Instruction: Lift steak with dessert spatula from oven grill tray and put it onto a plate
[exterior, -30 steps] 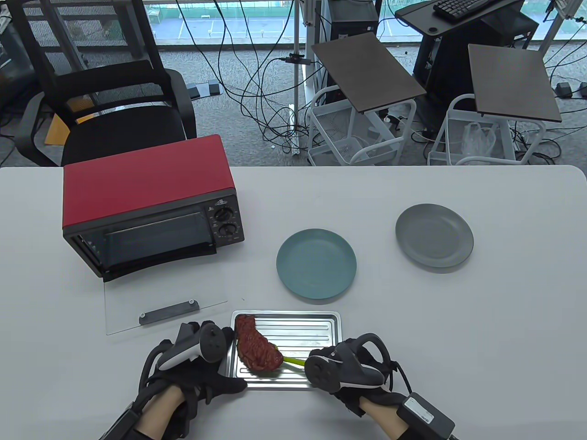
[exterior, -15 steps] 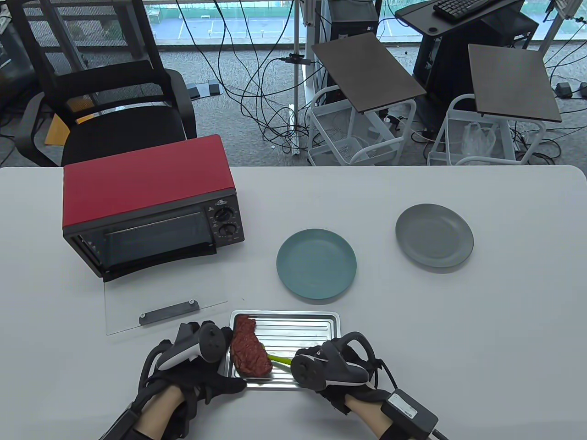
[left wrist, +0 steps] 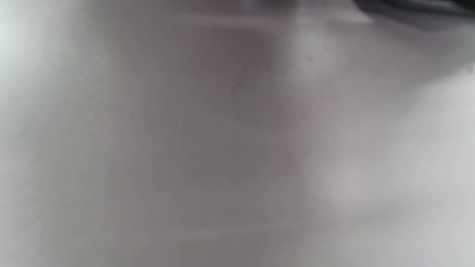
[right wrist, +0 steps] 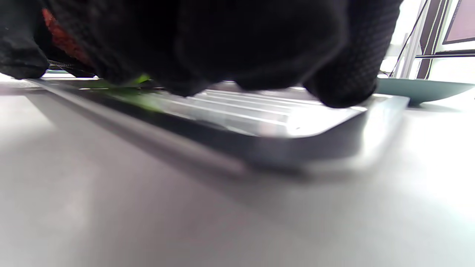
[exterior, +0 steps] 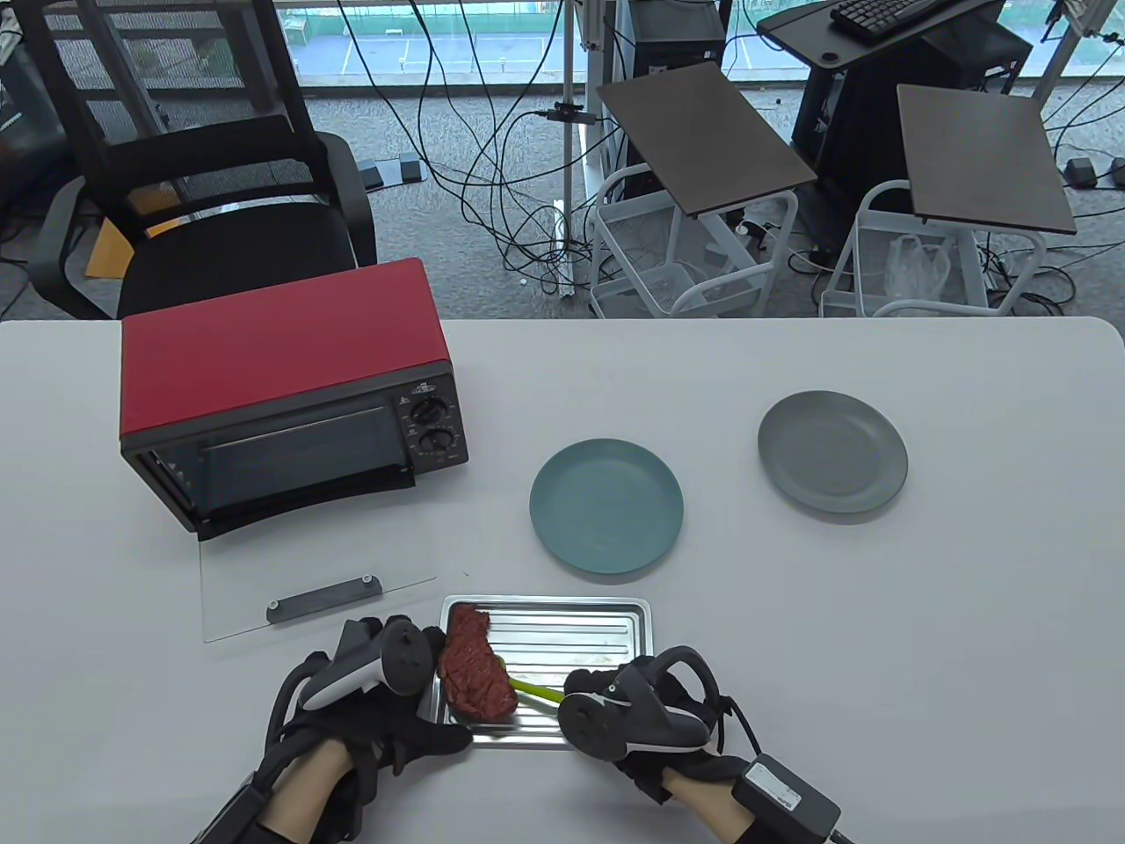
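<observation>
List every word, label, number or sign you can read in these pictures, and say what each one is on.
Nothing can be read for certain.
Toaster oven: a small logo and markings around its two knobs, too small to read.
Grey box at the right wrist: a white label, too small to read.
Both wrist views: no text visible.

The white table point(exterior: 879, 633) is carrying a red oven point(exterior: 290, 387) far left — tray point(exterior: 615, 615) near, two plates point(exterior: 606, 505) between.

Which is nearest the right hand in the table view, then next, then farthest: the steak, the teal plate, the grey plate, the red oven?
From the right hand:
1. Steak, just left, on the tray.
2. Teal plate, straight beyond.
3. Grey plate, beyond, to the right.
4. Red oven, far left.
</observation>
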### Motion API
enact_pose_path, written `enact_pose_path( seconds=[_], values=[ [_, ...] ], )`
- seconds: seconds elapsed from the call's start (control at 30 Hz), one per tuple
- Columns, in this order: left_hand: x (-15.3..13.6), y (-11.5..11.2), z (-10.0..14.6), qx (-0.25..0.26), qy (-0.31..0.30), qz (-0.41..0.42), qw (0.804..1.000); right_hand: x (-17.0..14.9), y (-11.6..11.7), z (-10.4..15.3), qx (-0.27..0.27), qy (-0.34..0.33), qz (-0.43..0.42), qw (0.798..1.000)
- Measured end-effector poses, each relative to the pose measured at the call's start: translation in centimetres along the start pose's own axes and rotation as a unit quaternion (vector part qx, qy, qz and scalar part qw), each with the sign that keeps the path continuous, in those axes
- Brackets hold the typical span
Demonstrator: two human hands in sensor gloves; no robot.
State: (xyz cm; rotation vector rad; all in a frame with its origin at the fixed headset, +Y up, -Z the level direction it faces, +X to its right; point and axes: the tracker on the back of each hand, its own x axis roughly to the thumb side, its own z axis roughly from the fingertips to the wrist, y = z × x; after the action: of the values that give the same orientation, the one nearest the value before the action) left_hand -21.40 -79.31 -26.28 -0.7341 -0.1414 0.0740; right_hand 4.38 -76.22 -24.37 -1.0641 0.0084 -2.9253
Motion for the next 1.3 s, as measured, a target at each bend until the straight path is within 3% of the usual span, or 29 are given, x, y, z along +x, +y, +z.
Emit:
enact_pose_path(
  seconds=[0.9,1.3],
  values=[
    [-0.1,0.0,0.1,-0.001,0.001,0.002,1.000,-1.0,-1.1,1.4,-0.097,0.044,-0.017,0.994],
    [-0.1,0.0,0.1,-0.001,0.001,0.002,1.000,-3.2,-5.2,2.1,-0.161,0.090,-0.029,0.982]
  ],
)
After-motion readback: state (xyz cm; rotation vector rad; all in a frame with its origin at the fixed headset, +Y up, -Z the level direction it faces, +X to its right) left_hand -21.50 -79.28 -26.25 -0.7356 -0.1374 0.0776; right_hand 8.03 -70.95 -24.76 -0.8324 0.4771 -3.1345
